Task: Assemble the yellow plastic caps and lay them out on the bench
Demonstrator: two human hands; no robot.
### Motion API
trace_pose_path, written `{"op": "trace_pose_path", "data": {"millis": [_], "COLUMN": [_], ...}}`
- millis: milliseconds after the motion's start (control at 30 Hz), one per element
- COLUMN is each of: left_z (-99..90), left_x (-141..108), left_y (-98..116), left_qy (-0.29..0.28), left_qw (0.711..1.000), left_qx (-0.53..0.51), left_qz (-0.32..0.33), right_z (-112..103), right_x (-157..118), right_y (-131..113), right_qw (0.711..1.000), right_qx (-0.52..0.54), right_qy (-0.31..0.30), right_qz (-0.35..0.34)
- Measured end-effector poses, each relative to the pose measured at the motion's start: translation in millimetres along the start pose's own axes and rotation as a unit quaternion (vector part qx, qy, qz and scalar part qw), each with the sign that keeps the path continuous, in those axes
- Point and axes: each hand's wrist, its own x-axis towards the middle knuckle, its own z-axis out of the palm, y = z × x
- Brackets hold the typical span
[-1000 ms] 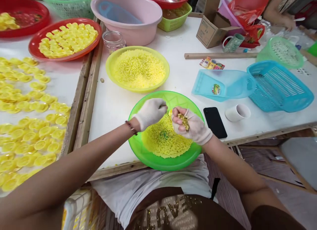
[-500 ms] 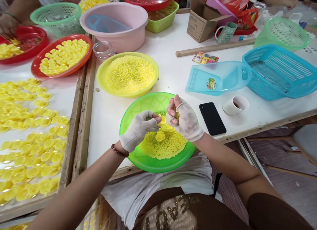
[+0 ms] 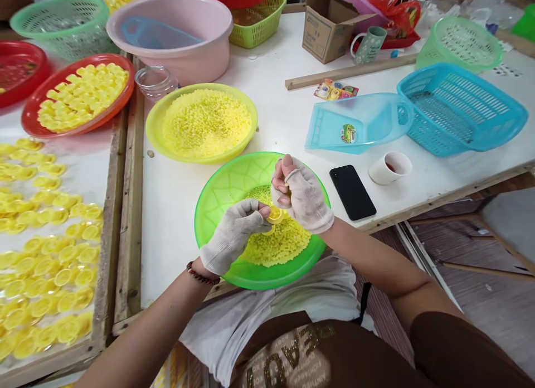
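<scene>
My left hand, in a white fingerless glove, pinches a small yellow round plastic cup between thumb and fingers. Just below it is another yellow rim, partly covered by the fingers. My right hand, gloved the same way, is curled closed close beside the cup, thumb on top. A few yellow beads peek out between its fingers; the rest of the palm is hidden. Both hands are above a green bowl on the table's near edge. A heap of small yellow beads lies in it.
Behind the green bowl stands a yellow bowl of beads. To the right are a black phone, a white cup, a blue scoop and a blue basket. Yellow round pieces cover the left table beyond a wooden edge.
The view has shifted slightly. My hands stay close together over the green bowl. A loose yellow piece seen below my fingers earlier no longer shows there. The other person's hand at far left is out of view.
</scene>
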Motion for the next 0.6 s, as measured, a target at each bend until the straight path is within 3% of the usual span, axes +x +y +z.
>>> {"op": "trace_pose_path", "data": {"millis": [100,167,333,433,533,600], "left_z": [-4.8,-8.2,-13.6,-19.3,-35.7,-59.4], "left_x": [-2.6,-3.9,-7.4,-16.2,-28.8,-34.0], "left_y": [0.3,2.5,13.2,22.7,36.7,49.0], "left_qy": [0.017,0.030,0.058,0.078,0.099,0.144], "left_qw": [0.999,0.999,0.996,0.995,0.992,0.982], "left_qx": [-0.009,-0.013,-0.047,-0.046,-0.008,0.024], "left_qz": [0.025,0.042,0.043,0.042,0.084,0.124], "right_z": [-7.6,-13.7,-23.6,-26.6,-28.2,-27.6], "right_x": [-10.7,-20.1,-38.7,-47.1,-53.9,-54.7], "right_y": [-2.2,-2.6,-3.2,-3.5,-1.8,1.2], "right_qw": [0.999,0.989,0.906,0.900,0.893,0.859], "right_qx": [-0.050,-0.138,-0.389,-0.411,-0.429,-0.477], "right_qy": [-0.015,-0.044,-0.145,-0.127,-0.132,-0.185], "right_qz": [0.017,0.009,-0.078,-0.070,-0.027,-0.011]}}
